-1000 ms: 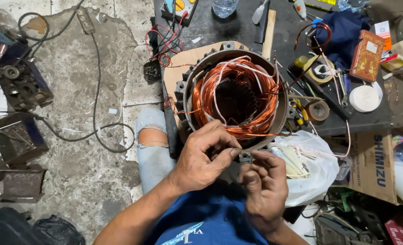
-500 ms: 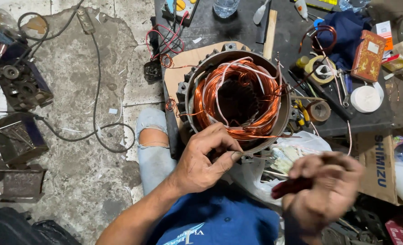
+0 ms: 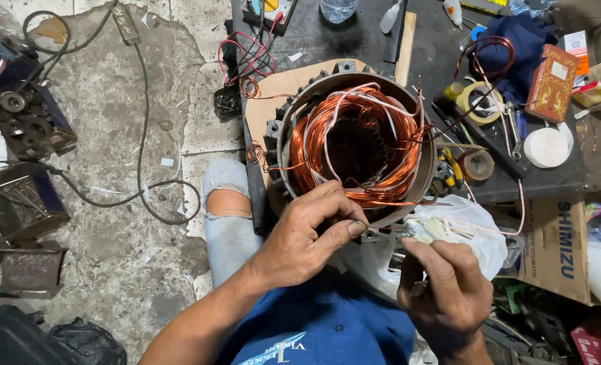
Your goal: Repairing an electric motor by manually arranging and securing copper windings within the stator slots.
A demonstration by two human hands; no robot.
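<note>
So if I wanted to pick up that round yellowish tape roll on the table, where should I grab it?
Probably by the outer rim of the tape roll, from straight above. It lies flat on the dark table with its hole facing up, so fingers can pinch across the ring. Copper wire loops just over it, so come in carefully.

The motor housing (image 3: 354, 145) is set on a cardboard sheet (image 3: 273, 91), and the wire coils (image 3: 327, 145) are held inside it. Right of the housing, tape rolls (image 3: 477, 164) and a round lid (image 3: 546, 147) are laid on the table (image 3: 442, 40). A plastic bag (image 3: 473, 226) is placed just before the housing, to its right. Left of the housing, a cable (image 3: 138, 149) is spread across the floor (image 3: 111, 270).
</note>
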